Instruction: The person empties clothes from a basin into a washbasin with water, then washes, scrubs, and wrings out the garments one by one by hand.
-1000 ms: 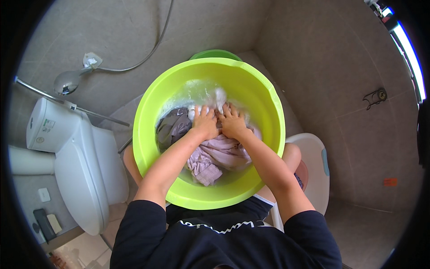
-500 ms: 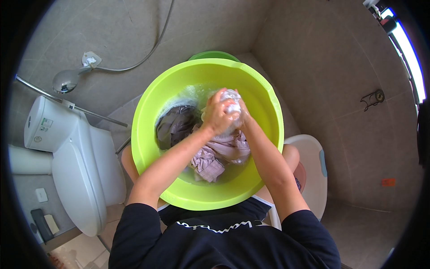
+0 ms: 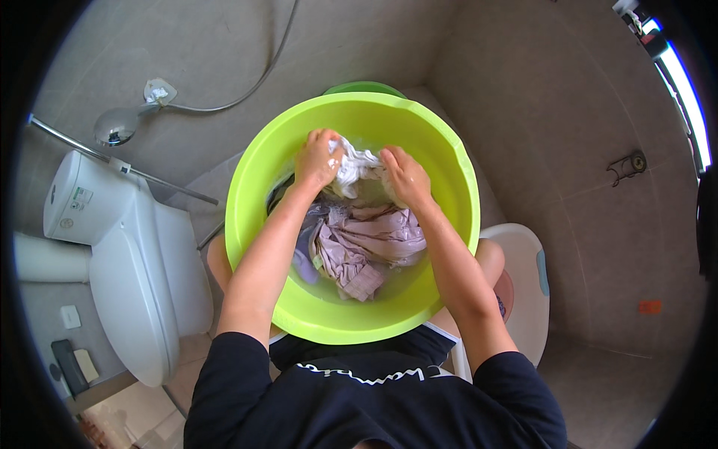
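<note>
- Risk, in judgement: the white cloth (image 3: 353, 169) is looking wet and could be slipping from the fingers if the grip is loosening.
- Risk, in judgement: a sharp tug could be sending water over the rim of the green tub (image 3: 351, 331).
- The left hand (image 3: 319, 159) is closing around the cloth's left end; the right hand (image 3: 404, 176) is pinching its right end.
- The cloth is stretching between both hands, inside the tub, beyond the pink garment (image 3: 385, 236), which is lying nearer the person.
</note>
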### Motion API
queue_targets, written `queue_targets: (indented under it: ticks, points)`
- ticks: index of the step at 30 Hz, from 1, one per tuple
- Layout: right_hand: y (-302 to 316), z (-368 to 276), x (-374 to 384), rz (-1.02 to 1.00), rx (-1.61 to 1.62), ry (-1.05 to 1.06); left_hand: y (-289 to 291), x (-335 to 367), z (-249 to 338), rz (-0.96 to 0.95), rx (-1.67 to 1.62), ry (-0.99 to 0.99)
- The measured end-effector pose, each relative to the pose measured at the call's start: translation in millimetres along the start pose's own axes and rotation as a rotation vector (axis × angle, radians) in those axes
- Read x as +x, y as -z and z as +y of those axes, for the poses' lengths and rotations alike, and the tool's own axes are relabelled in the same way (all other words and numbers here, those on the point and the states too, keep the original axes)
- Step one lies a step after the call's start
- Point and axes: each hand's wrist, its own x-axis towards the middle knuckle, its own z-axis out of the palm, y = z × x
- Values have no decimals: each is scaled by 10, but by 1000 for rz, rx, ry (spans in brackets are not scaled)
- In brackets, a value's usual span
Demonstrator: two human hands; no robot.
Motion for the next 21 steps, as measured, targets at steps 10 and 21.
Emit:
queue_targets:
  ticks: [10, 21]
  points:
    - [-289, 635, 38, -392, -611, -48, -592, -390, 108, -544, 559, -216]
    - [939, -1015, -106, 206, 371, 534, -531, -124, 154, -73, -233, -348]
